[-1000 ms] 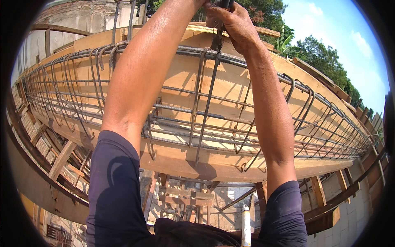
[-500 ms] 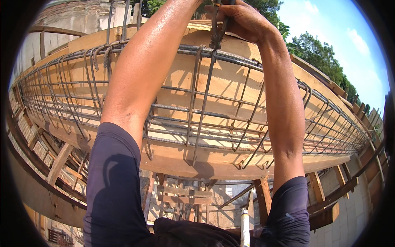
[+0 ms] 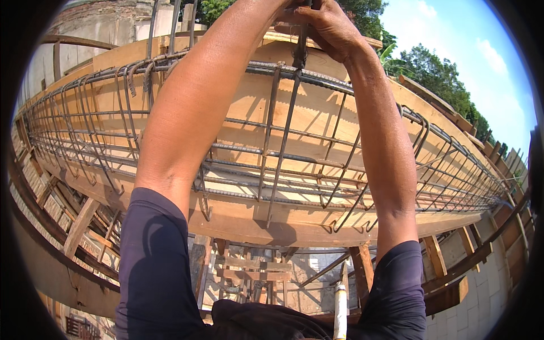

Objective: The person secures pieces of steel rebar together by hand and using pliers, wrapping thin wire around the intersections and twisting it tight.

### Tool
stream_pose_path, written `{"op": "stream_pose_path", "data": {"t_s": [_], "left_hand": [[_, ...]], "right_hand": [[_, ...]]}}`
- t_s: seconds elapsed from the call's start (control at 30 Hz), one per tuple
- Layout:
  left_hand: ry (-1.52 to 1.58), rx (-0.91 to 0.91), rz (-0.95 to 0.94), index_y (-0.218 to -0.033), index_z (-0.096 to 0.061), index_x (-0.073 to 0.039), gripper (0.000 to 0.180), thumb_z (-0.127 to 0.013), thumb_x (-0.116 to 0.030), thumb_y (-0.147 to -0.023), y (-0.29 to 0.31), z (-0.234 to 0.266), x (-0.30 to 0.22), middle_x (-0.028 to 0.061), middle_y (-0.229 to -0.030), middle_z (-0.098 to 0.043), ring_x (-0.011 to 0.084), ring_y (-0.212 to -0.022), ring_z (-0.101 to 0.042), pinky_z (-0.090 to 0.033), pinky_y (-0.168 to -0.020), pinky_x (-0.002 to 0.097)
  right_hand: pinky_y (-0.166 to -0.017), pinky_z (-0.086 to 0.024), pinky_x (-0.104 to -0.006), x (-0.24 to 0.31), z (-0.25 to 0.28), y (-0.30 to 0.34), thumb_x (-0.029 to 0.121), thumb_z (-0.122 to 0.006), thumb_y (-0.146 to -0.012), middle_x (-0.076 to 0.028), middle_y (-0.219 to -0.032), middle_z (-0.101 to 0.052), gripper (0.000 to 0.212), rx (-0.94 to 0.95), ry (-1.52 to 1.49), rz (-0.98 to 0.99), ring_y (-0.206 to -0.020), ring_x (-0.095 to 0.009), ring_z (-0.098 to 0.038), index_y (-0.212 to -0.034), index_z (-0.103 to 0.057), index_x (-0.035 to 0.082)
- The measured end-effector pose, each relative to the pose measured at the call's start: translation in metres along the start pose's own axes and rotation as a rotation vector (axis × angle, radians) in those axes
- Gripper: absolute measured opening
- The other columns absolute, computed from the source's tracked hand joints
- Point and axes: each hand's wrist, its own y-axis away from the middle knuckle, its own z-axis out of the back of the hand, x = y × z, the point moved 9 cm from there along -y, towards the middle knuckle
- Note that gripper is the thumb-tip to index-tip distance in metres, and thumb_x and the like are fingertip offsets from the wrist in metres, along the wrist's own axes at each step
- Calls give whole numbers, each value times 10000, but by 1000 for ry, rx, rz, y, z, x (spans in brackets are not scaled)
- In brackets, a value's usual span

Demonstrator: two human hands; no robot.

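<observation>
Both my arms reach up and forward to the top edge of the picture. My right hand (image 3: 334, 28) is closed around the dark handles of a pair of pincers (image 3: 300, 54). My left hand (image 3: 290, 16) meets it there, partly cut off by the frame, its fingers closed at the same handles. The pincers point down, with their jaws at the top bars of a long rebar cage (image 3: 272, 127). A vertical stirrup bar (image 3: 283, 136) runs down just below the jaws. Any tie wire in the jaws is too small to make out.
Wooden formwork boards (image 3: 238, 224) run behind and below the cage. Hooked bar ends stick out toward me. Timber props (image 3: 362, 272) and cross pieces stand underneath. Upright bars (image 3: 173, 28) rise at the far left. A lit cigarette (image 3: 340, 314) juts in at the bottom edge.
The pincers' handles, spread apart before, have come together. My right hand has dropped slightly, and more of my left hand shows at the top edge.
</observation>
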Motion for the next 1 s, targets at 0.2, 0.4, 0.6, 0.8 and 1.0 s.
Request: {"op": "stream_pose_path", "data": {"t_s": [0.2, 0.4, 0.6, 0.8, 1.0], "left_hand": [[204, 272, 76, -1160, -679, -34, 377, -726, -164, -809, -2, -17, -7, 79, -824, -687, 182, -675, -638, -532, -623, 309], [286, 415, 144, -1145, -688, -47, 337, -696, -116, -816, 2, -28, -5, 60, -810, -675, 130, -634, -608, -510, -566, 264], [357, 509, 184, -1149, -685, -55, 330, -681, -141, -831, 7, -39, -15, 43, -801, -667, 92, -611, -596, -496, -526, 231], [268, 429, 176, -1189, -657, -53, 419, -696, -312, -862, 4, -41, -14, 28, -800, -671, 83, -625, -616, -498, -519, 222], [191, 377, 211, -1230, -629, -51, 553, -710, -482, -894, 1, -31, 1, 14, -800, -675, 74, -640, -637, -500, -513, 213]], "right_hand": [[-497, -462, -277, 0, 5, -3, 77, -735, -832, -18, -670, -621, 150, -383, 319, 122, -560, -114, -587, -924, -623, 39], [-576, -484, -300, 21, 3, 30, 174, -790, -844, -56, -688, -667, 195, -630, 493, 327, -643, -129, -634, -834, -674, 17], [-588, -513, -289, 3, 9, 9, 135, -724, -896, -52, -805, -663, 231, -373, 92, 125, -692, -122, -645, -1070, -621, 23], [-722, -507, -343, 13, 25, 7, 202, -672, -912, -143, -918, -699, 264, -592, 438, 340, -809, -227, -669, -1070, -636, -7], [-789, -533, -369, 37, 0, 26, 226, -714, -906, -144, -931, -724, 293, -503, 687, 105, -884, -235, -689, -1091, -659, 6]]}}
